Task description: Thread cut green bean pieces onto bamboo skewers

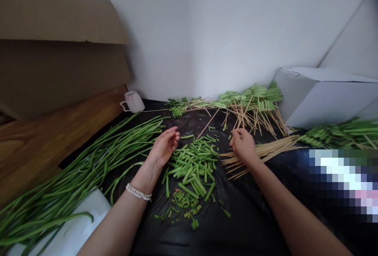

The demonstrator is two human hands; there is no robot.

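A pile of cut green bean pieces [196,161] lies on black plastic sheeting [236,216]. At the pile's upper left is my left hand [167,142], palm inward and fingers slightly curled apart, with nothing seen in it. My right hand [242,142] is closed, with its fingers bent together just above the left part of a bundle of bare wooden skewers [268,150]. Whatever its fingers hold is too small to make out. Long uncut beans [118,150] stretch along the left side. Skewers threaded with bean pieces [254,98] are heaped at the back.
A white mug [134,102] stands at the back left, near a large cardboard box [65,63] on a wooden surface [59,126]. A white box [327,98] is at the back right. More threaded beans [339,132] lie before it. A white object [88,212] sits under the long beans.
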